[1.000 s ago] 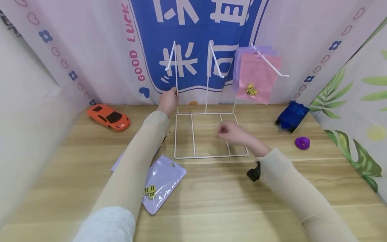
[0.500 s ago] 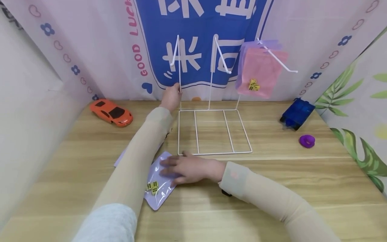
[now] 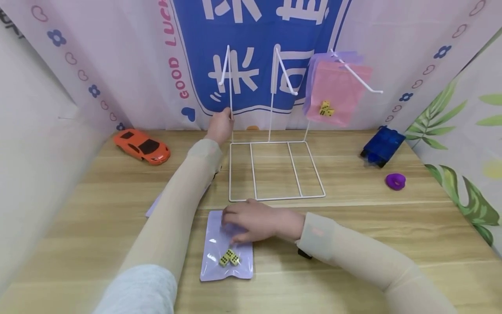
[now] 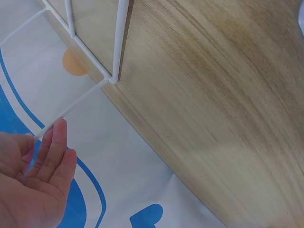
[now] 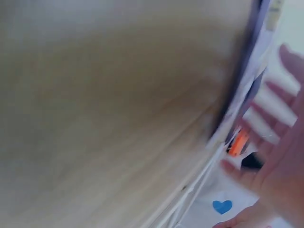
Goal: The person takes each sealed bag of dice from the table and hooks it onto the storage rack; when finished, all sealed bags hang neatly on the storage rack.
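Purple bag [image 3: 215, 245], right hand [image 3: 255, 220] spread over it, contact unclear, left hand [image 3: 219, 126] pinching rack [image 4: 119, 40]

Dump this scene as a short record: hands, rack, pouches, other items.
left hand: pinches the left upright of the white wire rack
right hand: fingers spread over the upper part of the lilac pouch; firm contact can't be told
lilac pouch: flat on the table, three yellow dice showing
right hook: pink pouch in front, lilac behind
left side: orange toy car
right side: blue object, small purple item
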The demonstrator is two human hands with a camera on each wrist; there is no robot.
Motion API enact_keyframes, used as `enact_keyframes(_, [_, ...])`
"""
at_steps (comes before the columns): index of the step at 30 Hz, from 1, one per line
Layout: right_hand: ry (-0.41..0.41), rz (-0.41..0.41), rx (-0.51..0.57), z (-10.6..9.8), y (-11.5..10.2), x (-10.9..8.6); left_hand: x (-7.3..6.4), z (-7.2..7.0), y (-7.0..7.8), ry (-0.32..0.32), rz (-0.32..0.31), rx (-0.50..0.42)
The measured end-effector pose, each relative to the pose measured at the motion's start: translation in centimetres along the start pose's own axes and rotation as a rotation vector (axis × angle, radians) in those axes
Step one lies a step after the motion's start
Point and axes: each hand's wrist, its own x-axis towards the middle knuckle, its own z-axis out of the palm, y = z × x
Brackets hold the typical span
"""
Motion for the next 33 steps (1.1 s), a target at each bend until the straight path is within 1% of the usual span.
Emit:
enact_keyframes(2, [-0.013,0.135,-0.025,0.0,-0.5,-0.3,0.0,0.0,0.0,-0.005,-0.002,0.005])
enact_keyframes(4, [-0.049,0.259,-0.030,-0.1,-1.0,-0.6,0.0,0.2,0.0,-0.009,-0.007,0.011])
enact_keyframes(5, [-0.070,0.308,-0.022,-0.1,-1.3,-0.7,0.0,0.3,0.1,-0.013,-0.011,0.008])
enact_keyframes(7, [-0.100,0.374,-0.007,-0.1,-1.7,-0.8,-0.1,0.5,0.1,-0.018,-0.019,0.005])
enact_keyframes(10, [-0.125,0.438,0.017,-0.2,-2.1,-0.8,-0.2,0.8,0.1,-0.030,-0.031,-0.004])
enact_keyframes(14, [-0.144,0.495,0.000,-0.2,-1.9,-0.5,-0.2,0.9,0.0,-0.037,-0.041,-0.020])
enact_keyframes(17, [-0.173,0.517,-0.004,-0.2,-1.5,-0.2,-0.3,0.9,0.0,-0.035,-0.042,-0.028])
enact_keyframes(19, [-0.196,0.517,0.016,-0.3,-1.2,0.0,-0.4,0.9,0.1,-0.039,-0.047,-0.039])
enact_keyframes(23, [-0.223,0.484,0.080,-0.5,-0.4,0.5,-0.4,0.7,0.0,-0.040,-0.044,-0.033])
enact_keyframes(26, [-0.211,0.470,0.179,-0.6,0.4,0.7,-0.3,0.6,0.0,-0.025,-0.027,-0.015])
enact_keyframes(30, [-0.150,0.496,0.381,-0.7,1.6,0.9,-0.2,0.3,0.0,-0.005,-0.008,-0.005])
enact_keyframes(33, [-0.103,0.499,0.520,-0.8,2.3,0.9,-0.1,0.1,-0.1,-0.008,-0.005,-0.010])
